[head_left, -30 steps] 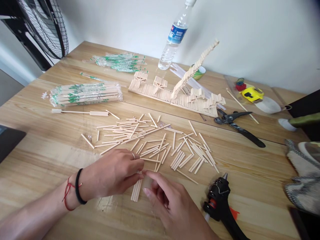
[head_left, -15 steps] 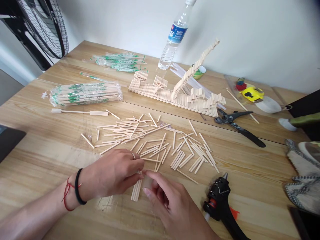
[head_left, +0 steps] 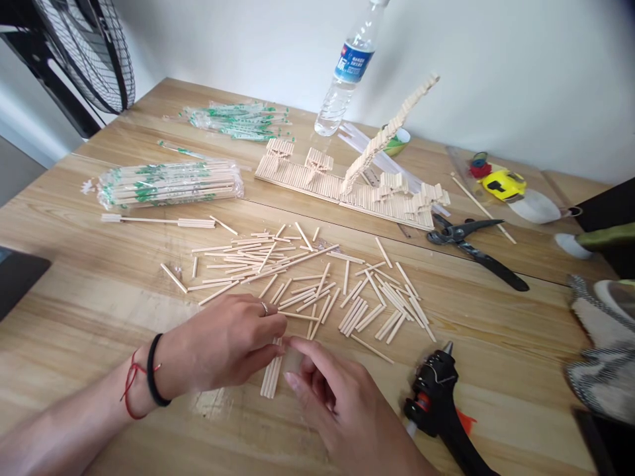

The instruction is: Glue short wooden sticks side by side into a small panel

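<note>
Several short wooden sticks (head_left: 270, 375) lie side by side in a small row on the table in front of me. My left hand (head_left: 223, 344) is over the far end of this row, its thumb and fingers closed around that end and partly hiding it. From the right, the index fingertip of my right hand (head_left: 342, 403) reaches the same far end, close to the left fingertips. The right thumb is apart from the index finger, beside the row, and the other right fingers are curled under. Loose wooden sticks (head_left: 307, 294) are scattered just beyond both hands.
A black glue gun (head_left: 434, 390) lies right of my right hand, with pliers (head_left: 471, 248) farther back. Behind the loose sticks stands a stick-built model (head_left: 342, 188) with a tall leaning part. Wrapped stick bundles (head_left: 171, 185) lie left; a water bottle (head_left: 342, 86) stands behind.
Both hands keep the same pose at the row of sticks. The view has shifted very slightly; nothing on the table has visibly moved.
</note>
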`<state>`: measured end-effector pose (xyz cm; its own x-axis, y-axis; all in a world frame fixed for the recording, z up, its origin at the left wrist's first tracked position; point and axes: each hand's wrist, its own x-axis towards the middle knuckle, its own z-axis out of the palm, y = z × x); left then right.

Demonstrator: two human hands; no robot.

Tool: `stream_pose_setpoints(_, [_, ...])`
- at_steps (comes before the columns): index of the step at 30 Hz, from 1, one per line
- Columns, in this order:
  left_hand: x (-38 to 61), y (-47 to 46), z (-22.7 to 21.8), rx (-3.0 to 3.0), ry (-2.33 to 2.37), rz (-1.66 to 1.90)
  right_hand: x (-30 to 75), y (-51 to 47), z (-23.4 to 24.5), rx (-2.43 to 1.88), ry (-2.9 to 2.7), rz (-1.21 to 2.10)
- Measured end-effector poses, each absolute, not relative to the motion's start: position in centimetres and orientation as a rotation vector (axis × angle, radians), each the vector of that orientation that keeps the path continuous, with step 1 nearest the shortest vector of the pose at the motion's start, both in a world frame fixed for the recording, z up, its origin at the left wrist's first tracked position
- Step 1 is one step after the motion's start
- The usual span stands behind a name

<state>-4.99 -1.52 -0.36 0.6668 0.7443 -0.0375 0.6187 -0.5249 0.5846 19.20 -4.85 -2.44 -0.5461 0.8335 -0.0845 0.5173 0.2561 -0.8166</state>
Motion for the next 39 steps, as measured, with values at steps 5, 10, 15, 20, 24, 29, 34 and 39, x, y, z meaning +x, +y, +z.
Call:
stream_pose_setpoints(5, [-5.06, -1.55, -0.32, 2.302, 1.052, 0.275, 19.04, -4.54, -1.65, -1.248, -2.189, 1.249])
stream_pose_setpoints(10, [-4.99, -1.65, -0.37, 2.309, 1.038, 0.298, 19.07, -4.60, -1.69, -1.248, -2.194, 1.244])
stream_pose_setpoints(15, [-5.08, -1.68, -0.53, 2.328, 1.032, 0.300, 19.10, -4.61, -1.66, -1.264, -2.189, 1.255])
stream_pose_setpoints(20, [-5.16, -1.68, -0.57, 2.338, 1.033, 0.290, 19.10, -4.60, -1.68, -1.266, -2.190, 1.245])
stream_pose_setpoints(24, [-5.12, -1.76, -0.48, 2.329, 1.034, 0.294, 19.16, -4.71, -1.82, -1.256, -2.187, 1.229])
stream_pose_setpoints(29, [-5.10, -1.82, -0.49, 2.331, 1.037, 0.288, 19.06, -4.58, -1.59, -1.259, -2.194, 1.246])
stream_pose_setpoints(34, [-5.13, -1.77, -0.59, 2.337, 1.039, 0.288, 19.04, -4.55, -1.53, -1.252, -2.194, 1.264])
stream_pose_setpoints(39, [-5.08, -1.65, -0.54, 2.327, 1.034, 0.289, 19.12, -4.59, -1.62, -1.248, -2.192, 1.278])
